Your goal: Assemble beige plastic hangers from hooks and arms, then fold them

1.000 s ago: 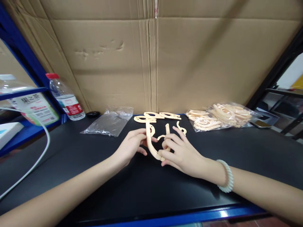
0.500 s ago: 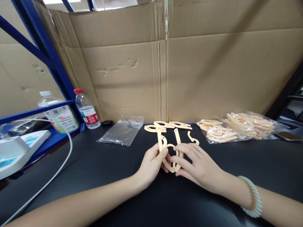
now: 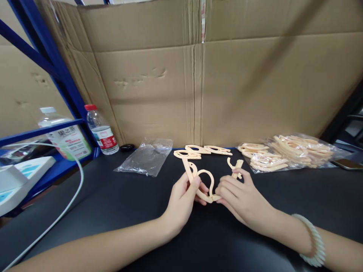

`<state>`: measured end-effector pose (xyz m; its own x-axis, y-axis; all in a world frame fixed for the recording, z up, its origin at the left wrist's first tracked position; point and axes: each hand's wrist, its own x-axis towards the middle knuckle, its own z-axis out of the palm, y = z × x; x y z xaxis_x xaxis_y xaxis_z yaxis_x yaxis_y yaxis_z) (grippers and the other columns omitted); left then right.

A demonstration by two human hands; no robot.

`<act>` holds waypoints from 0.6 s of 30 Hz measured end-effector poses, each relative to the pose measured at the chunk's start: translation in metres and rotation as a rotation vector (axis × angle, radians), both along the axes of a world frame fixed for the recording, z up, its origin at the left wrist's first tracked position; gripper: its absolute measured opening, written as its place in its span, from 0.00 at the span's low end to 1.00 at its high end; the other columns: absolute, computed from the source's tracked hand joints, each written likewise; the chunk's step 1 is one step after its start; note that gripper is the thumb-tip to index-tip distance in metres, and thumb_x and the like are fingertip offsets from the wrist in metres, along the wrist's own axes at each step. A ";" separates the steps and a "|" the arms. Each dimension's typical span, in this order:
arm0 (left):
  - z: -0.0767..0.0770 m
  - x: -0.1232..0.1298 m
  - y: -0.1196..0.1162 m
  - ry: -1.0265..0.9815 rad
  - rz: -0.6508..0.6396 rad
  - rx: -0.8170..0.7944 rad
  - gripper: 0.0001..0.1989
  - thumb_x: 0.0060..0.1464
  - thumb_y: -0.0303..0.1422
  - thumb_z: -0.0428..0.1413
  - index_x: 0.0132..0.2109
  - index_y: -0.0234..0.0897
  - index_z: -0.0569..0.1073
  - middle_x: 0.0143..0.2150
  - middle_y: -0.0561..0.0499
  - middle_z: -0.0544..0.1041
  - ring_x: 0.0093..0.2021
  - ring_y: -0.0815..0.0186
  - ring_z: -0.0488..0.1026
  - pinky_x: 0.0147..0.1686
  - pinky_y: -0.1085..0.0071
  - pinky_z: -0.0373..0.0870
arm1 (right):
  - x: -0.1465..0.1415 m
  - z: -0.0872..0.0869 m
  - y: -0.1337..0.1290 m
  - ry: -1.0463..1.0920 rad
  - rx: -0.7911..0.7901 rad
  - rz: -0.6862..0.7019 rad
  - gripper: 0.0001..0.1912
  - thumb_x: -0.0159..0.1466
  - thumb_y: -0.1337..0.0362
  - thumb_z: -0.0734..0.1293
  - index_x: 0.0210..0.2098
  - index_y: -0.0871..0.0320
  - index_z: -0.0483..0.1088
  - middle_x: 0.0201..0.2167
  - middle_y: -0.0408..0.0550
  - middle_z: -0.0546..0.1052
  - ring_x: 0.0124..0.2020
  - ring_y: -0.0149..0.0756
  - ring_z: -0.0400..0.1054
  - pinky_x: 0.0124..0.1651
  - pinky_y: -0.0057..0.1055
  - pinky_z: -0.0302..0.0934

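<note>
Both hands hold one cream-coloured hinged piece (image 3: 212, 181), its two arms spread apart and joined near the bottom by a small joint. My left hand (image 3: 181, 200) grips the left arm between thumb and fingers, and a curved hook part arches up beside it. Fingers of my right hand (image 3: 236, 192) wrap round the other arm, whose flat end sticks up above them. Just behind that end lies a small S-shaped hook (image 3: 230, 163). Farther back, several folded cream pieces (image 3: 195, 151) rest near the cardboard.
An opened clear plastic bag (image 3: 146, 158) lies at back left, beside a red-capped bottle (image 3: 104, 136). Bags of cream pieces (image 3: 302, 151) and a phone (image 3: 347, 164) are at back right. A white cable (image 3: 76, 189) crosses the left side.
The held piece has been spread wider: my right hand has moved right with its arm, which now leans right. My left hand has barely moved. The camera view has shifted slightly.
</note>
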<state>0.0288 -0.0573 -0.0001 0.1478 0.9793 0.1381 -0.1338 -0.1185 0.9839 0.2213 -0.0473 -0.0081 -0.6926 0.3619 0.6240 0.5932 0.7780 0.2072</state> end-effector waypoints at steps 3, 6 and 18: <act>0.000 0.000 -0.002 0.045 0.007 0.032 0.16 0.59 0.44 0.53 0.36 0.33 0.69 0.30 0.51 0.75 0.27 0.68 0.74 0.29 0.72 0.75 | -0.001 -0.001 0.000 -0.005 -0.056 -0.028 0.12 0.70 0.72 0.54 0.32 0.59 0.64 0.27 0.42 0.71 0.29 0.33 0.63 0.56 0.47 0.45; 0.000 0.000 -0.002 0.092 0.004 0.065 0.14 0.60 0.42 0.53 0.37 0.33 0.69 0.31 0.50 0.75 0.31 0.66 0.76 0.32 0.71 0.76 | -0.001 -0.001 0.000 -0.022 -0.060 -0.061 0.12 0.68 0.73 0.55 0.31 0.58 0.64 0.25 0.41 0.70 0.27 0.32 0.61 0.58 0.47 0.44; 0.004 -0.002 0.006 0.101 0.007 -0.075 0.13 0.57 0.40 0.54 0.32 0.34 0.69 0.21 0.52 0.76 0.22 0.67 0.74 0.25 0.74 0.68 | -0.002 0.009 -0.008 -0.114 0.138 0.017 0.18 0.67 0.77 0.53 0.28 0.59 0.68 0.20 0.41 0.67 0.26 0.32 0.56 0.49 0.40 0.48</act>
<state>0.0269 -0.0515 0.0037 0.1505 0.9874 0.0490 -0.0334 -0.0444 0.9985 0.2196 -0.0557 0.0013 -0.7667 0.2657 0.5844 0.5470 0.7469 0.3780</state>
